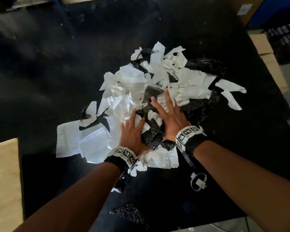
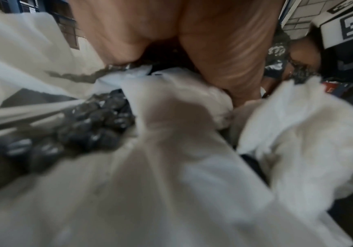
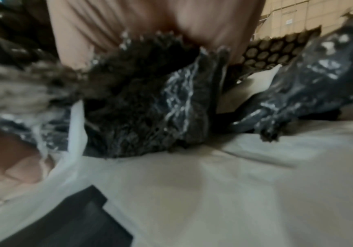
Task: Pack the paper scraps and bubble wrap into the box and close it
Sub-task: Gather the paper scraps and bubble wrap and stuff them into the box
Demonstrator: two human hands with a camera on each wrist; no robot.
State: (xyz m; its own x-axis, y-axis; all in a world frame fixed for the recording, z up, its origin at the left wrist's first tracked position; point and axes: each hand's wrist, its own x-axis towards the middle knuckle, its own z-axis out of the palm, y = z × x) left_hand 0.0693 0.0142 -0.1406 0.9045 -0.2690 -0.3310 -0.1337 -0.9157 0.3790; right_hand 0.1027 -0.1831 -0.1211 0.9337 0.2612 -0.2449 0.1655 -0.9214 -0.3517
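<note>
Fingers (image 1: 132,114) of the left hand (image 1: 132,136): straight and spread, palm down on the near-left slope of the heap, pinching nothing. Fingers (image 1: 166,96) of the right hand (image 1: 172,121): likewise straight and splayed, laid flat over the middle of the heap just right of the left hand; the two hands flank a fold of black bubble wrap (image 1: 152,131), apparently to bracket and gather the loose material into one armful rather than lift single pieces. Paper scraps (image 1: 129,76): white, torn and partly crumpled, heaped at the centre of the black desk (image 1: 40,64), with flatter sheets spilled near-left and strips trailing to the right. Bubble wrap: black, interleaved beneath and between the scraps, bulging out at the far right of the heap; a separate piece (image 1: 131,213) lies near, between the forearms. Left wrist view: palm over white paper, dark bubbles alongside. Right wrist view: palm directly above crumpled black wrap on a paper sheet. Box: a tan cardboard panel (image 1: 3,181) at the near-left desk edge may belong to it; cannot tell for certain. Further cardboard cartons (image 1: 264,52) stand beyond the right edge. Status, by judgement: nothing packed yet; gathering stage.
</note>
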